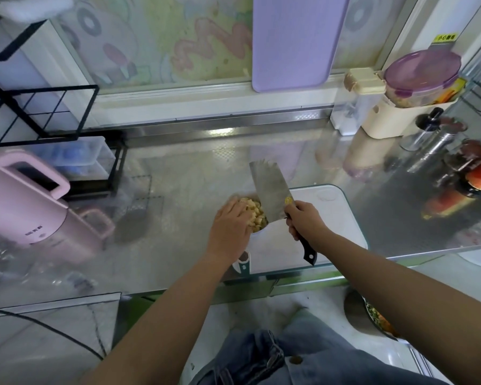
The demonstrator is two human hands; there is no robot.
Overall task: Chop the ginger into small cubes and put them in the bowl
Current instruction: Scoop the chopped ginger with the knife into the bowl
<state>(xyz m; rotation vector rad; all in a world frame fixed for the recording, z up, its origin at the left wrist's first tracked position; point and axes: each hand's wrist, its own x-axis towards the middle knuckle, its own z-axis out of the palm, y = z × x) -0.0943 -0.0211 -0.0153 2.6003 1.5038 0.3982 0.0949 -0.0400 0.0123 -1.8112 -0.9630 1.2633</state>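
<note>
Bowl (259, 232) mostly hidden: the left hand (231, 220) covers its near-left side and the cleaver (270, 193) blade its right, so only a pale sliver of rim shows below the heap. Ginger cubes (257, 215), small and yellowish, are piled in the gap between the two hands; whether they all sit inside the bowl cannot be told. Left hand lies flat, fingers straight and together, fingertips against the cubes, gripping nothing. Right hand (306, 220) is curled tight round the cleaver's black handle, just behind the blade. Cleaver's long axis runs from the handle butt, nearest the body, up and left to the blade's far end, which points away from the person; the broad face is tilted toward the camera, its far edge blurred. White cutting board (331, 218) lies under and right of the right hand on the shiny bench (178, 168). Mug (242, 265) sits below the left wrist, partly covered. Pink kettle (25, 207) stands well left of the left hand.
</note>
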